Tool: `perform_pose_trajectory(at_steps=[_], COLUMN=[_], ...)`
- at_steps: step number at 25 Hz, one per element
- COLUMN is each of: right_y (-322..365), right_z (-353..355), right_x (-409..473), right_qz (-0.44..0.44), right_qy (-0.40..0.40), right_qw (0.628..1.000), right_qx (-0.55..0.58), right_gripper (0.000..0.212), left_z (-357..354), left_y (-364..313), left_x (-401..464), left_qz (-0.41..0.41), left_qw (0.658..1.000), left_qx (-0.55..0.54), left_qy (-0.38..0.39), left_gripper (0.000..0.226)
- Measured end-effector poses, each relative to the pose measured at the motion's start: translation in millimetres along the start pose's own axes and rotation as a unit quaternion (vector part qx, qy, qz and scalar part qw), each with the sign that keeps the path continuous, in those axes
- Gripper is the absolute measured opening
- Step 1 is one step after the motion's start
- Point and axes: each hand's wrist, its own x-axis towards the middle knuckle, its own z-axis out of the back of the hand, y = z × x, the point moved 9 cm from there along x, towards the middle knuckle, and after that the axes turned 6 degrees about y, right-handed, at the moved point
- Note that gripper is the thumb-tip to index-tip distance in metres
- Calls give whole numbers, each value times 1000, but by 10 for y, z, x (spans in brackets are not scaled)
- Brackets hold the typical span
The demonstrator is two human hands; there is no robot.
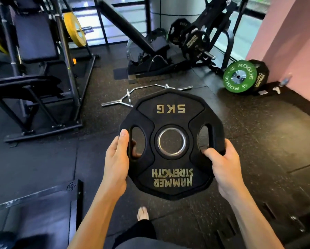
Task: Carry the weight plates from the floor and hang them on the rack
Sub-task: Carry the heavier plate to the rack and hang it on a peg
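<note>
A black 5 kg weight plate [170, 112] with gold lettering and a steel centre ring is held flat in front of me above the floor. My left hand [117, 159] grips its left edge, fingers through the left handle slot. My right hand [222, 162] grips the right edge, with fingers curled into the right slot. A plate rack [207, 42] with black plates hung on its pegs stands at the back right. A green plate [237, 76] and a black plate [262, 74] lean on the floor by the pink wall.
A chrome curl bar [145, 92] lies on the rubber floor just beyond the plate. A bench machine [33, 72] with yellow plates [74, 29] stands left, a leg-press machine [147, 51] in the middle back. My bare foot [142, 213] shows below.
</note>
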Motion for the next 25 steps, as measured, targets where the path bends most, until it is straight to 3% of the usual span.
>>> perform_pose_trajectory(at_steps=[4, 10, 16, 18, 22, 25], right_y=[18, 221, 290, 327, 438, 528], right_z=[34, 213, 842, 1122, 1688, 2210], right_x=[996, 2344, 3571, 4015, 4951, 5619], right_qz=[2, 12, 12, 16, 17, 4], right_qy=[-58, -150, -276, -305, -324, -358], right_qw=[998, 988, 960, 951, 944, 932], right_qx=[-12, 11, 39, 46, 58, 60], right_gripper=[7, 33, 21, 11, 33, 29], left_z=[-505, -1528, -2968, -3484, -4447, -5214], left_y=[-119, -350, -326, -269, -99, -48], left_x=[1175, 2952, 4347, 4753, 5612, 6220], left_qz=[-16, -5, 17, 23, 56, 45], left_qw=[998, 986, 957, 952, 953, 942], left_qx=[-7, 33, 63, 66, 96, 141], left_qy=[60, 160, 282, 298, 281, 300], left_gripper=[40, 40, 42, 42, 47, 50])
